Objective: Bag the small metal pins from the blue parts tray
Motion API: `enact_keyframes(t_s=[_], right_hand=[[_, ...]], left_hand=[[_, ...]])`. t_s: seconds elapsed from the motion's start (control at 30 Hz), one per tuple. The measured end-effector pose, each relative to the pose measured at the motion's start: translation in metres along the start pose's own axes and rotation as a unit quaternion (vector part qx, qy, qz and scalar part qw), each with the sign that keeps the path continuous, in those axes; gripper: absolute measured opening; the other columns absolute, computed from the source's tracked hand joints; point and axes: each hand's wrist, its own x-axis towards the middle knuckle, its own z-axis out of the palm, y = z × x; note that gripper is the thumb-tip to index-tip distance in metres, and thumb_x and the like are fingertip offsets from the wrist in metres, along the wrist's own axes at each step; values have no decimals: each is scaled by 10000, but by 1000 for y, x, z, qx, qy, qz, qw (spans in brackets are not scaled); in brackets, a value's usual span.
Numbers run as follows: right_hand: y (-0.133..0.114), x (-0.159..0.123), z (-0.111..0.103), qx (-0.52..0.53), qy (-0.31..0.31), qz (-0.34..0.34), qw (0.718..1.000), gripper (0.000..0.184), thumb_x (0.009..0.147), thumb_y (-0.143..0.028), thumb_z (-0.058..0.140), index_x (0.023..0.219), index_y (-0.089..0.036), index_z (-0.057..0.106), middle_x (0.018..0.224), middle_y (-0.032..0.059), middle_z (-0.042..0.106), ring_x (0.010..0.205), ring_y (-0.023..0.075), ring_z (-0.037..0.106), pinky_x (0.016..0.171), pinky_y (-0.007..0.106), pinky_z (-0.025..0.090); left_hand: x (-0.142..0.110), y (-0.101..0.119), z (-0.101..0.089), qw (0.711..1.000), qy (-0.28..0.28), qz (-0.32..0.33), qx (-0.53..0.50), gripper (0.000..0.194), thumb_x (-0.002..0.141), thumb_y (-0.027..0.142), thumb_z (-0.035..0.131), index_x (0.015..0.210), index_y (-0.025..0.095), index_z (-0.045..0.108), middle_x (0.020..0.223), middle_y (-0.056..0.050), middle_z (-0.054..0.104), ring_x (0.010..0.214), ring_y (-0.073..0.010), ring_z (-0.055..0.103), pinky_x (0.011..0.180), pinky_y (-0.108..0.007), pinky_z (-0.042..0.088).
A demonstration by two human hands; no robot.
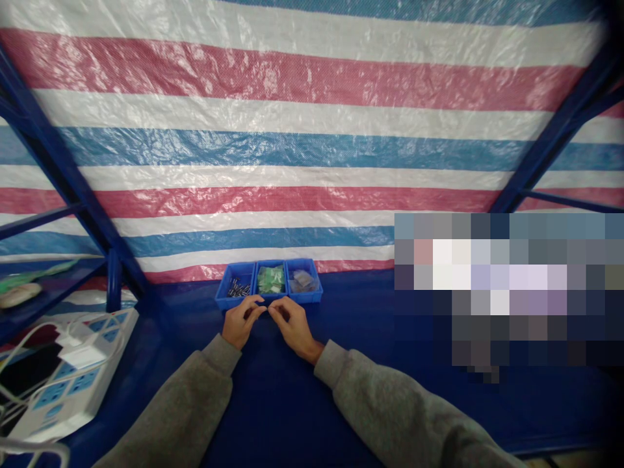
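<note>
My left hand (242, 322) and my right hand (294, 327) meet fingertip to fingertip over the blue table, just in front of three small blue bins. Both hands are closed in a pinch, and whatever lies between the fingertips is too small to make out. Behind my left hand, the left bin (224, 296) holds several small dark and silvery metal pieces (239, 287). Green packets (271, 279) fill much of the middle bin. In the right bin (306, 298) lie some clear plastic bags (303, 281), their contents unclear.
A white power strip (100, 383) with a plugged-in adapter (85, 344) and cables lies at the left. Blue frame posts (63, 149) slope up on both sides. A striped plastic sheet (312, 149) hangs behind the table (273, 403). The right side is blurred out by large blocks.
</note>
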Motion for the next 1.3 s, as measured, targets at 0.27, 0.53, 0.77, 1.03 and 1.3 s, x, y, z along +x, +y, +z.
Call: enact_keyframes(t_s=[0.27, 0.53, 0.77, 1.03, 1.3], right_hand=[[6, -1, 2, 11, 42, 45, 998, 248, 882, -357, 445, 797, -170, 585, 693, 4, 556, 612, 123, 491, 570, 221, 382], [1, -1, 0, 1, 1, 31, 1000, 291, 897, -355, 419, 739, -162, 569, 638, -14, 518, 583, 105, 461, 564, 208, 362], [2, -1, 1, -7, 3, 31, 999, 294, 888, -352, 439, 698, -162, 558, 620, -21, 508, 571, 103, 457, 557, 209, 347], [4, -1, 2, 0, 14, 31, 999, 279, 884, -328, 446, 692, -160, 560, 604, -28, 488, 559, 97, 438, 545, 208, 334], [2, 0, 1, 11, 33, 34, 999, 286, 883, -339, 437, 709, -160, 576, 624, -16, 516, 572, 106, 459, 553, 212, 348]], left_hand=[[1, 3, 0, 999, 38, 11, 17, 172, 780, 339, 604, 836, 182, 644, 722, -3, 668, 560, -109, 587, 564, -216, 475], [2, 7, -4, 998, 16, 17, 53, 243, 852, 306, 505, 701, 160, 628, 603, 5, 619, 554, -96, 571, 583, -193, 450], [0, 8, -3, 999, 45, 9, 6, 152, 772, 305, 618, 734, 164, 662, 687, -16, 660, 595, -113, 592, 616, -217, 472], [2, 10, 5, 959, 26, -123, -252, 217, 737, 293, 655, 873, 125, 648, 772, -62, 686, 560, -132, 602, 455, -230, 492], [3, 7, 9, 944, 19, -168, -284, 223, 700, 273, 687, 849, 109, 655, 700, -44, 662, 533, -119, 579, 456, -228, 487]])
